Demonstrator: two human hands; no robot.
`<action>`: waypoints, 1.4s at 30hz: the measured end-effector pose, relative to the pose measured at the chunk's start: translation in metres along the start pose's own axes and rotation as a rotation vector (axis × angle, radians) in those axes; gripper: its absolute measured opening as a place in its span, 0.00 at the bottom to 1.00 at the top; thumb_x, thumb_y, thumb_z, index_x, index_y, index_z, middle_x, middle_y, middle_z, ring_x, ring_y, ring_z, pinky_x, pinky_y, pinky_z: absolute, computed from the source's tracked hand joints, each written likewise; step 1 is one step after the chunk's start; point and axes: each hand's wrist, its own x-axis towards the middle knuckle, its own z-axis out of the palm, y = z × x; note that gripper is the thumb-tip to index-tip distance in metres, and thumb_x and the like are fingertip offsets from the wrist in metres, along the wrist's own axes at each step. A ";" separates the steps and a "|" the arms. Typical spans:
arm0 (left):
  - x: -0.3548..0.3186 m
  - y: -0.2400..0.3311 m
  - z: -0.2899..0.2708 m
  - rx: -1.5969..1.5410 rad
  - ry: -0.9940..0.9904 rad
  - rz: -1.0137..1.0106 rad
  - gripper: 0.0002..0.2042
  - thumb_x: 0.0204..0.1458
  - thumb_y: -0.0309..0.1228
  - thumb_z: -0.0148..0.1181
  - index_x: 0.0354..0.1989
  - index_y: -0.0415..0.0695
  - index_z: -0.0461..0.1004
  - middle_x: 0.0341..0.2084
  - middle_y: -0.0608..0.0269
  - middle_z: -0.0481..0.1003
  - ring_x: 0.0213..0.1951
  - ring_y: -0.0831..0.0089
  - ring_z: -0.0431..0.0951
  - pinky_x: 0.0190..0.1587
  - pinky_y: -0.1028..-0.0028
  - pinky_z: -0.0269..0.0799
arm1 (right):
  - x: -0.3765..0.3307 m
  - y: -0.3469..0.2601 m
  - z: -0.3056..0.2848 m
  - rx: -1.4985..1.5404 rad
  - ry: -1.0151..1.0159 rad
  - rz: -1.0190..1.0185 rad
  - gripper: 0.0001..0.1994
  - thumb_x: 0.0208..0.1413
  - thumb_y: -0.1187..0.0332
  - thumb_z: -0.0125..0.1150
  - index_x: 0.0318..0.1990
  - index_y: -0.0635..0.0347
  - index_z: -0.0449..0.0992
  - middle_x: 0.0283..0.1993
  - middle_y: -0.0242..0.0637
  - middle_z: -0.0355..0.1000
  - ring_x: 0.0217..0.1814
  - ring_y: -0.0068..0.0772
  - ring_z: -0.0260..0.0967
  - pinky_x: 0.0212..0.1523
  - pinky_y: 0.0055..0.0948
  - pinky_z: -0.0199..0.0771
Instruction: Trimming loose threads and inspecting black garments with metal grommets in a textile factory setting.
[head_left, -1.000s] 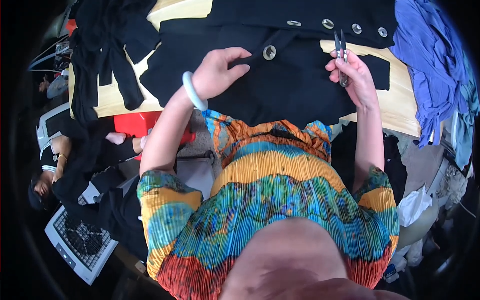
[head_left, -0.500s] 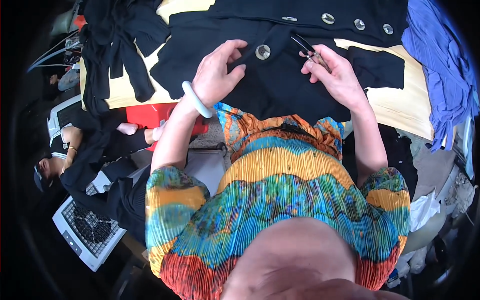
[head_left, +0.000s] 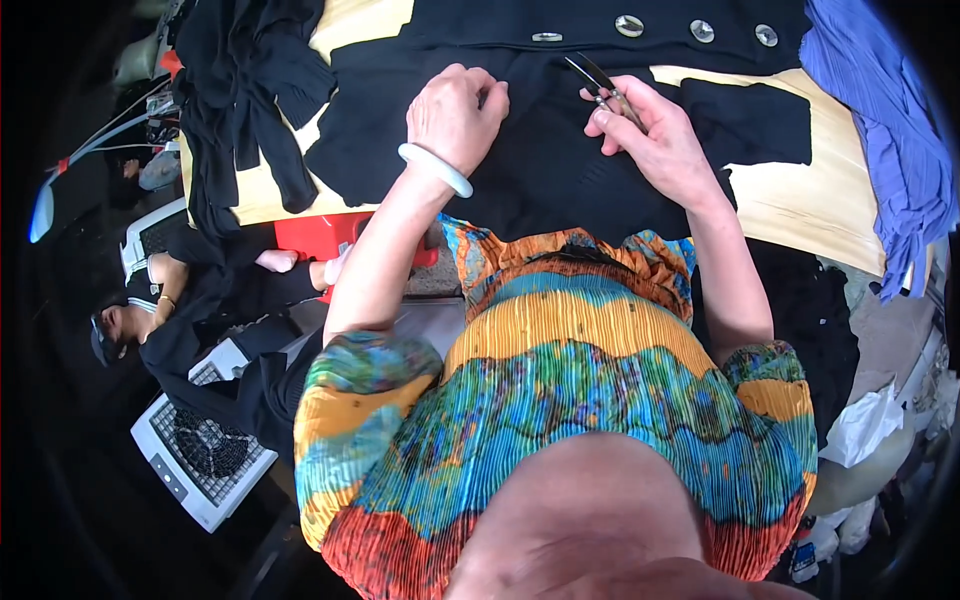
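A black garment [head_left: 560,170] with large silver buttons [head_left: 629,25] lies spread on a pale wooden table [head_left: 800,200]. My left hand [head_left: 455,110], with a white bangle [head_left: 435,168] on its wrist, is curled and presses on the black cloth, covering one button. My right hand [head_left: 650,140] holds small thread snips [head_left: 592,75], blades pointing up-left over the garment, a short way right of my left hand.
More black clothes [head_left: 240,90] hang over the table's left end. Purple-blue cloth [head_left: 890,130] lies at the right. Below left, another person [head_left: 180,310] in black sits low beside a red box [head_left: 320,235] and a white basket [head_left: 195,450].
My right hand has brought the snips left and down toward my left hand. My left hand has curled over the button that showed before.
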 end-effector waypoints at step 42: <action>-0.042 -0.004 0.012 -1.040 0.225 -0.180 0.06 0.52 0.27 0.52 0.26 0.37 0.68 0.19 0.73 0.66 0.21 0.89 0.60 0.22 0.86 0.56 | 0.001 0.000 0.072 0.733 -0.092 0.366 0.12 0.56 0.61 0.50 0.39 0.61 0.70 0.25 0.25 0.61 0.20 0.10 0.54 0.17 0.12 0.53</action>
